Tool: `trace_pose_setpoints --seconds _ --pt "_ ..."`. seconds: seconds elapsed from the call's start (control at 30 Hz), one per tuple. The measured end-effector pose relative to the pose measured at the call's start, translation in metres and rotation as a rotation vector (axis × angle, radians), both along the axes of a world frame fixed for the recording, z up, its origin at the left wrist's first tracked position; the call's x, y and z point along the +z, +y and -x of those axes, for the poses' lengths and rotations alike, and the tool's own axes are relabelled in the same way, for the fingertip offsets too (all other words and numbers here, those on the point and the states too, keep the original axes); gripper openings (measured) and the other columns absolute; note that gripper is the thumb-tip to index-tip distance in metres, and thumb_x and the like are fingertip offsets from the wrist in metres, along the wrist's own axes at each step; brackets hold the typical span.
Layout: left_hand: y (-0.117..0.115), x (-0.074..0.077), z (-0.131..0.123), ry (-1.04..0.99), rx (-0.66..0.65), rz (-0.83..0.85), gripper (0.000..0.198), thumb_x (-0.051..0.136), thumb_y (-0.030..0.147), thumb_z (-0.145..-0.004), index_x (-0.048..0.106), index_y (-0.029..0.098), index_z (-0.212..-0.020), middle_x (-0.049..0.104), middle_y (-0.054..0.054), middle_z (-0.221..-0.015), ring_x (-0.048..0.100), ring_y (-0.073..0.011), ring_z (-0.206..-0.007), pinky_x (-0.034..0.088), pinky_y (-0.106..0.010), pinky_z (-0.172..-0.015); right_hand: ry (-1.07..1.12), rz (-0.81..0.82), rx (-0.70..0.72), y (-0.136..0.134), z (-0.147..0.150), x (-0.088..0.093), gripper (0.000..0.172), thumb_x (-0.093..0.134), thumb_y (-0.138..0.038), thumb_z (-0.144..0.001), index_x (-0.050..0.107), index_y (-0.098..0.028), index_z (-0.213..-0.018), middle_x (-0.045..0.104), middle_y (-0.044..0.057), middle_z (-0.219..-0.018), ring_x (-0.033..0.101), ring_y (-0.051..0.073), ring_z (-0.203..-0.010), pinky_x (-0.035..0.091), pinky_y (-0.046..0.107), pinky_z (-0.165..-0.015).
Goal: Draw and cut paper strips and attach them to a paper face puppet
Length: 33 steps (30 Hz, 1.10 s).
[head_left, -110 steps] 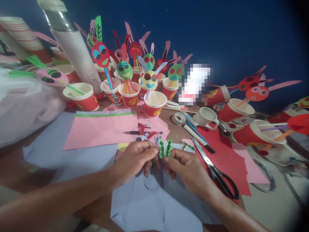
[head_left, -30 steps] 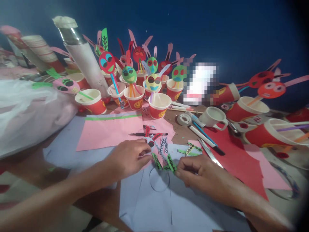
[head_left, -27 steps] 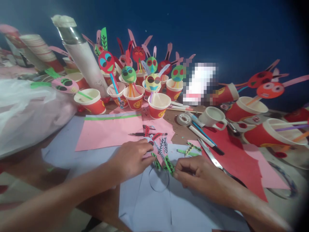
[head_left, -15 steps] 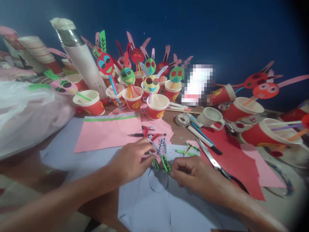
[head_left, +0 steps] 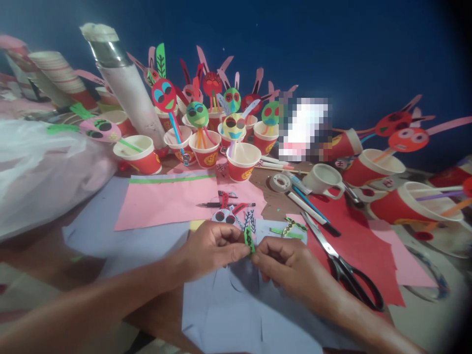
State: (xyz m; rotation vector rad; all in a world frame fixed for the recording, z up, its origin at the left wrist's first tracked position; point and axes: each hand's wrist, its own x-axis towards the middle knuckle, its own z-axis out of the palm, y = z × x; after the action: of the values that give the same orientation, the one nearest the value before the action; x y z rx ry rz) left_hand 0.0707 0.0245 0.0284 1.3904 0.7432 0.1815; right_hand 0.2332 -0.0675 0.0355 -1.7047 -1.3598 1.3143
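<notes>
A small green paper strip point(head_left: 249, 238) with black drawn marks stands between my two hands. My left hand point(head_left: 212, 246) pinches it from the left, thumb and fingers closed. From the other side, the fingertips of my right hand point(head_left: 282, 258) grip its lower end. Just beyond my left hand lies a white paper face point(head_left: 223, 215) with dark round eyes, partly covered by the fingers. Pale paper pieces point(head_left: 250, 219) with black leaf-like lines stick up behind the strip. More patterned green and cream strips point(head_left: 289, 228) lie past my right hand.
Blue-grey paper point(head_left: 221, 309) lies under my hands, pink paper point(head_left: 165, 201) beyond. To the right are scissors point(head_left: 337, 260) on red paper point(head_left: 376, 260), a white mug point(head_left: 324, 180) and a tape roll point(head_left: 280, 182). Several red paper cups point(head_left: 243, 167) with paper-faced figures stand behind.
My left hand has moved right and down onto the green strip, and my hands are now closer together. The white paper face has come into view beyond my left hand.
</notes>
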Motion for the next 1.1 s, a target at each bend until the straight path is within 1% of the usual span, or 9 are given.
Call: trace_pose_setpoints --seconds 0.17,0.27,0.37,0.47,0.57,0.7,0.83,1.0,1.1 --pt "0.004 -0.001 0.002 -0.041 0.128 0.020 0.020 0.060 0.027 -0.075 0.051 0.015 -0.062 0.041 0.007 -0.047 0.035 -0.0047 -0.043 0.026 -0.017 -0.041 0.016 -0.022 -0.019 0.002 -0.004 0.000 0.027 0.051 -0.030 -0.084 0.053 -0.018 -0.060 0.052 -0.004 -0.052 0.044 0.007 -0.048 0.033 0.019 -0.044" --pt "0.013 0.002 0.007 -0.095 0.272 0.019 0.017 0.059 0.026 -0.077 0.053 0.015 -0.066 0.043 0.007 -0.046 0.035 -0.0037 -0.040 0.025 -0.016 -0.040 -0.122 -0.083 -0.036 0.004 -0.013 0.002 0.026 0.050 -0.032 -0.086 0.058 -0.018 -0.066 0.056 -0.003 -0.056 0.049 0.009 -0.052 0.036 0.020 -0.048" --pt "0.023 0.006 0.013 -0.182 0.408 0.031 0.017 0.060 0.025 -0.077 0.054 0.015 -0.065 0.050 0.005 -0.052 0.038 -0.0029 -0.041 0.024 -0.016 -0.041 -0.335 -0.282 0.070 0.003 -0.018 -0.002 0.015 0.053 -0.025 -0.086 0.066 -0.020 -0.080 0.065 0.000 -0.073 0.057 0.013 -0.067 0.041 0.024 -0.062" --pt "0.030 0.010 0.017 -0.293 0.479 0.032 0.016 0.061 0.024 -0.076 0.055 0.015 -0.064 0.050 0.005 -0.051 0.038 -0.0031 -0.040 0.027 -0.018 -0.042 -0.567 -0.460 0.228 0.001 -0.016 -0.011 0.015 0.053 -0.022 -0.086 0.068 -0.022 -0.088 0.064 0.003 -0.078 0.058 0.016 -0.074 0.040 0.027 -0.066" --pt "0.032 0.012 0.018 -0.338 0.519 0.034 0.015 0.062 0.023 -0.074 0.057 0.015 -0.063 0.051 0.005 -0.051 0.038 -0.0034 -0.039 0.028 -0.019 -0.042 -0.791 -0.551 0.292 0.001 -0.015 -0.020 0.015 0.054 -0.024 -0.086 0.069 -0.020 -0.085 0.062 0.004 -0.076 0.058 0.017 -0.074 0.038 0.028 -0.066" --pt "0.031 0.012 0.018 -0.334 0.519 0.044 0.015 0.063 0.023 -0.074 0.057 0.015 -0.063 0.054 0.004 -0.054 0.039 -0.0036 -0.040 0.029 -0.019 -0.042 -0.969 -0.640 0.245 0.005 -0.021 -0.023 0.022 0.050 -0.023 -0.089 0.067 -0.018 -0.075 0.060 0.005 -0.070 0.056 0.017 -0.069 0.035 0.029 -0.064" --pt "0.030 0.009 0.019 -0.325 0.506 0.043 0.015 0.063 0.022 -0.075 0.057 0.014 -0.063 0.055 0.004 -0.054 0.039 -0.0034 -0.040 0.030 -0.019 -0.042 -0.978 -0.673 0.219 0.003 -0.020 -0.019 0.024 0.048 -0.022 -0.089 0.067 -0.017 -0.074 0.060 0.005 -0.068 0.055 0.018 -0.068 0.034 0.030 -0.062" --pt "0.033 0.010 0.021 -0.337 0.521 0.046 0.015 0.063 0.021 -0.076 0.057 0.014 -0.064 0.056 0.003 -0.055 0.040 -0.0029 -0.040 0.030 -0.018 -0.042 -0.939 -0.750 0.359 -0.003 -0.008 -0.023 0.017 0.050 -0.016 -0.087 0.066 -0.020 -0.086 0.061 0.002 -0.074 0.050 0.017 -0.067 0.031 0.032 -0.063" --pt "0.038 0.012 0.023 -0.396 0.549 0.031 0.013 0.063 0.020 -0.077 0.058 0.015 -0.065 0.057 0.003 -0.057 0.041 -0.0027 -0.041 0.031 -0.017 -0.043 -1.010 -0.759 0.375 -0.002 -0.007 -0.027 0.020 0.050 -0.012 -0.086 0.066 -0.021 -0.093 0.060 0.002 -0.074 0.049 0.017 -0.067 0.030 0.033 -0.063"
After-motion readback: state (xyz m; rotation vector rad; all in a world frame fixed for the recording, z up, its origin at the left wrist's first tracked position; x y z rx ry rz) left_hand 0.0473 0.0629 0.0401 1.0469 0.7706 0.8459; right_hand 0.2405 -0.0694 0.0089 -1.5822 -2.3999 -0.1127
